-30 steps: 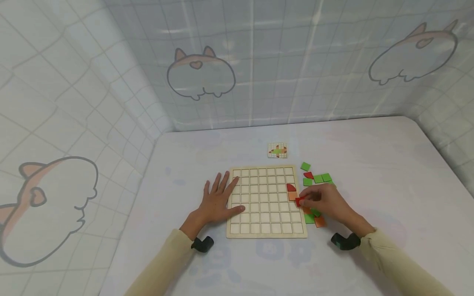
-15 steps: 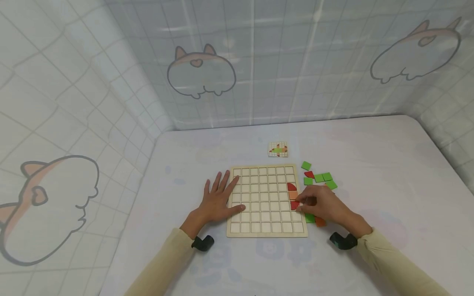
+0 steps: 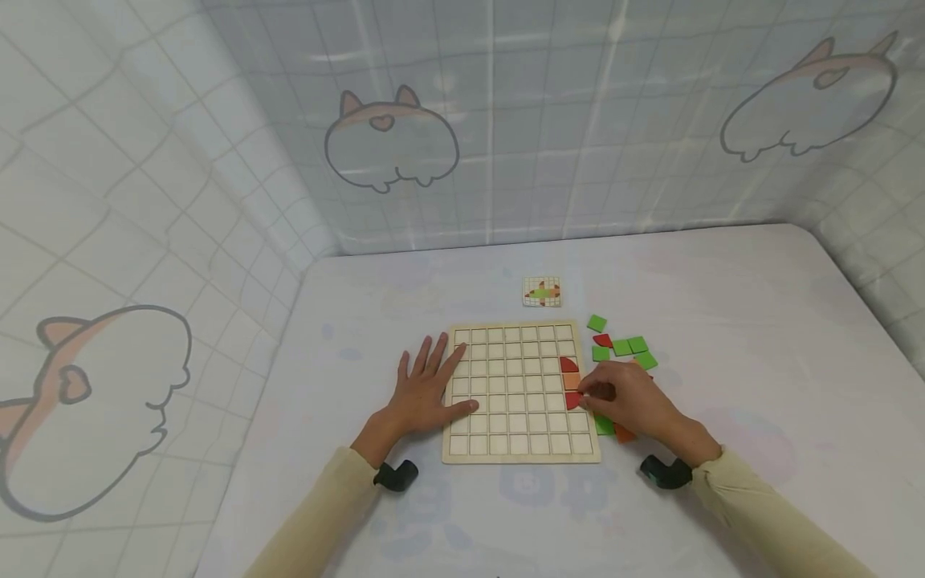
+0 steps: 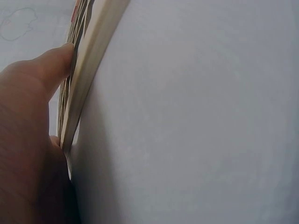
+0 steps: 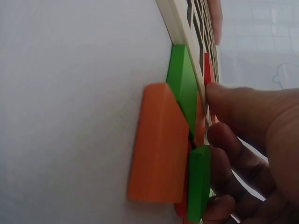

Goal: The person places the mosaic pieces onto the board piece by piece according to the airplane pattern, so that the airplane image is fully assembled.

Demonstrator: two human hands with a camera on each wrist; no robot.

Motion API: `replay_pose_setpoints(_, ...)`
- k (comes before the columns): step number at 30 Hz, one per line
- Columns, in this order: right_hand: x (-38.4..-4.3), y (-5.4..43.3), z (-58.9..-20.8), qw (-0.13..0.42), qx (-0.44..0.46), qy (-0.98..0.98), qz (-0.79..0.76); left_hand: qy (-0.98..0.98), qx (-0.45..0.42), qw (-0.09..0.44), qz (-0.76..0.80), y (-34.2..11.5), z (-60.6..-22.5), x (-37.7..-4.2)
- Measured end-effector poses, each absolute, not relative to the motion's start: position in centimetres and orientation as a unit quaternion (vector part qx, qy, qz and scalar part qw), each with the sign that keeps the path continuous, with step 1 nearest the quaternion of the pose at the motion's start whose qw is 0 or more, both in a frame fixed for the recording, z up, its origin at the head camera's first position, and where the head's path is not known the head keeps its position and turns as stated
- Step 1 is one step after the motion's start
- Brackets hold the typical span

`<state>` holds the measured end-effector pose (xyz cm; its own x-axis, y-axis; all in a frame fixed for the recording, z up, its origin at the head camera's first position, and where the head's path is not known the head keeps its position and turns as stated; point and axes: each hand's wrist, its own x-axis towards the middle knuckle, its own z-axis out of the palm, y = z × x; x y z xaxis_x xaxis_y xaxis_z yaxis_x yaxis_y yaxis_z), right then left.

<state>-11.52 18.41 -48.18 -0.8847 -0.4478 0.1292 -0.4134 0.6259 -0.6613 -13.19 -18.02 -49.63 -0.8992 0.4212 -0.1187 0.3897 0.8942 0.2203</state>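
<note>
A pale wooden grid board (image 3: 519,458) lies flat on the table. My left hand (image 3: 417,404) rests on its left edge with fingers spread, the thumb reaching onto the cells. At the right edge my right hand (image 3: 627,396) has thumb and forefinger on a red quarter-round tile (image 3: 573,400), which lies in the rightmost column. Above that tile in the same column are an orange square tile (image 3: 572,381) and another red quarter-round tile (image 3: 568,365). In the right wrist view the thumb (image 5: 226,100) meets the red tile's side; the other fingers curl beside a green tile (image 5: 200,182).
Loose green tiles (image 3: 622,348) and a red quarter-round tile (image 3: 603,341) lie right of the board. Below the right hand are a green tile (image 3: 604,426) and an orange tile (image 3: 625,434). A small pattern card (image 3: 542,292) lies beyond the board.
My right hand has brought the red quarter-round tile from the board's right edge slightly left and down, under the orange tile. My left hand has stayed in place.
</note>
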Motion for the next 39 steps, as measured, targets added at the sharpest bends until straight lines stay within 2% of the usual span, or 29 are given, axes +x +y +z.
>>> replay_pose_setpoints(15, -11.8, 18.2, -48.3, -0.018, -0.207, 0.918, -0.337, 0.971, 0.206, 0.086, 0.09, -18.1, -49.5, -13.3)
replay_pose_setpoints(28, -13.2, 19.1, -47.7, -0.021, -0.197, 0.931, -0.308, 0.969, 0.211, 0.082, 0.102, -18.1, -49.5, -13.2)
replay_pose_setpoints(39, -14.6, 20.7, -46.8, 0.027, -0.178, 0.945, -0.274, 0.97, 0.206, 0.083, 0.096, -18.0, -49.6, -13.2)
